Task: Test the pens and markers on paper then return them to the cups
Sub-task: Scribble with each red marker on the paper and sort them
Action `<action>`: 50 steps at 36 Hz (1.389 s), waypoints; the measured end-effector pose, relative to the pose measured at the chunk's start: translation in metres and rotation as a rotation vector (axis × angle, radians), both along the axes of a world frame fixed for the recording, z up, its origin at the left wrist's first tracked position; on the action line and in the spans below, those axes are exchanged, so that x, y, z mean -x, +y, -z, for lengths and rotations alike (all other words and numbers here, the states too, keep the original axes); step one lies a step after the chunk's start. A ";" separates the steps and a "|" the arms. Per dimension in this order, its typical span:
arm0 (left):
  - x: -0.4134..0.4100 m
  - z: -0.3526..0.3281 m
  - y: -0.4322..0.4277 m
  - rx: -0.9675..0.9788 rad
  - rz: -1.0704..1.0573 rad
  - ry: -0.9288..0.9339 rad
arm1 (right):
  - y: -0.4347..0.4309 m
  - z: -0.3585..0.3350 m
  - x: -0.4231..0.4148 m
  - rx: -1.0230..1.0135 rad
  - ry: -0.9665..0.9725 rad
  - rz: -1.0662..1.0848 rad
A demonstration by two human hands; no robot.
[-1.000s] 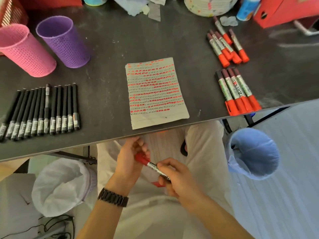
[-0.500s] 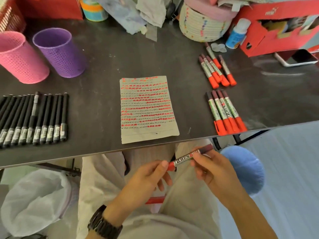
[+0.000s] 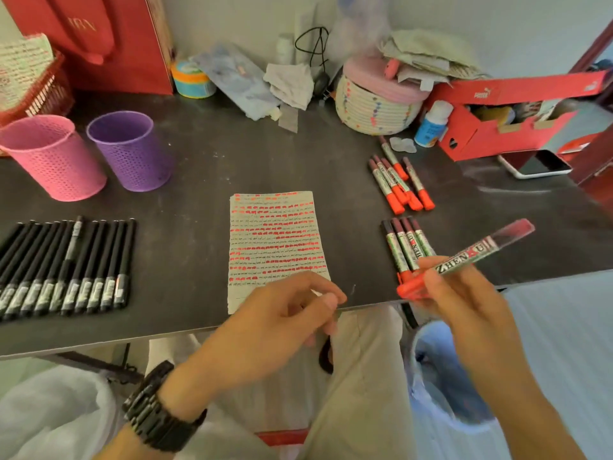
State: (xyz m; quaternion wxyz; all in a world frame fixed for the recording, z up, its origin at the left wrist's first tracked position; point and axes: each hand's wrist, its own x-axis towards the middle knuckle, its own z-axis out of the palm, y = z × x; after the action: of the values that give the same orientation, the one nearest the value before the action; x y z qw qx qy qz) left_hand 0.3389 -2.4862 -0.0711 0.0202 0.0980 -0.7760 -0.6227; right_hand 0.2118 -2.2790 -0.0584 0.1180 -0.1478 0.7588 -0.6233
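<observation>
My right hand (image 3: 464, 303) grips a capped red marker (image 3: 474, 255) above the table's near right edge, its red cap pointing down-left. My left hand (image 3: 275, 327) hovers loosely curled over the bottom of the paper (image 3: 275, 240), holding nothing I can see. The paper is covered in red and black test strokes. Beside my right hand lies a group of red markers (image 3: 406, 247), with a second group (image 3: 398, 184) farther back. Several black pens (image 3: 66, 270) lie in a row at the left. The pink cup (image 3: 56, 161) and purple cup (image 3: 132, 151) stand at the back left.
The dark table (image 3: 199, 200) carries a red shoe box (image 3: 504, 127), a woven basket (image 3: 374, 104), a white bottle (image 3: 431, 124) and a phone (image 3: 537, 164) at the back right. A blue-lined bin (image 3: 441, 376) and a white-lined bin (image 3: 49, 416) stand below the table edge.
My left hand let go of the marker's cap end and rose toward the paper. My right hand lifted the capped marker up and right, over the table edge.
</observation>
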 end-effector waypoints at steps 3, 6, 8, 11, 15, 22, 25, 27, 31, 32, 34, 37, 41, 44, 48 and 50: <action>0.005 -0.017 -0.029 0.156 -0.139 0.106 | 0.014 -0.017 0.044 -0.212 0.103 -0.030; 0.015 -0.014 -0.063 0.471 -0.342 0.153 | 0.025 -0.022 0.088 -0.573 0.197 -0.043; 0.024 -0.004 -0.085 0.668 -0.407 0.072 | 0.030 -0.024 0.108 -0.795 0.263 -0.072; 0.032 0.019 -0.112 0.785 -0.447 -0.096 | 0.030 -0.022 0.123 -0.937 0.231 -0.090; 0.028 0.047 -0.128 0.870 -0.425 -0.198 | 0.027 -0.010 0.131 -1.055 0.157 -0.171; 0.025 0.060 -0.131 0.965 -0.397 -0.249 | 0.025 0.002 0.129 -1.025 0.141 -0.231; 0.026 0.060 -0.132 0.974 -0.387 -0.271 | 0.022 0.004 0.130 -1.002 0.148 -0.238; 0.026 0.059 -0.131 0.976 -0.382 -0.278 | 0.021 0.006 0.130 -0.982 0.154 -0.234; 0.024 0.057 -0.129 0.962 -0.372 -0.260 | 0.022 0.008 0.129 -0.947 0.163 -0.215; 0.024 0.056 -0.129 0.964 -0.360 -0.256 | 0.022 0.008 0.129 -0.943 0.164 -0.207; 0.023 0.056 -0.129 0.968 -0.342 -0.255 | 0.021 0.009 0.128 -0.946 0.162 -0.191; 0.022 0.057 -0.129 0.974 -0.352 -0.243 | 0.021 0.010 0.127 -0.954 0.166 -0.177; 0.024 0.060 -0.130 0.983 -0.352 -0.254 | 0.024 0.013 0.126 -0.952 0.176 -0.172; 0.024 0.061 -0.130 0.989 -0.352 -0.264 | 0.028 0.016 0.126 -0.949 0.178 -0.165; 0.025 0.061 -0.131 0.986 -0.357 -0.274 | 0.031 0.018 0.126 -0.946 0.181 -0.154; 0.025 0.060 -0.131 0.984 -0.359 -0.275 | 0.031 0.018 0.125 -0.938 0.183 -0.141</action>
State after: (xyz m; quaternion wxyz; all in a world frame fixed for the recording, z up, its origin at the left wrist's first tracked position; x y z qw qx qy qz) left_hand 0.3139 -2.6168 -0.1314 0.0681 0.2884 -0.9426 -0.1539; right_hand 0.0864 -2.2484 -0.0766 0.1466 -0.1841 0.9534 -0.1887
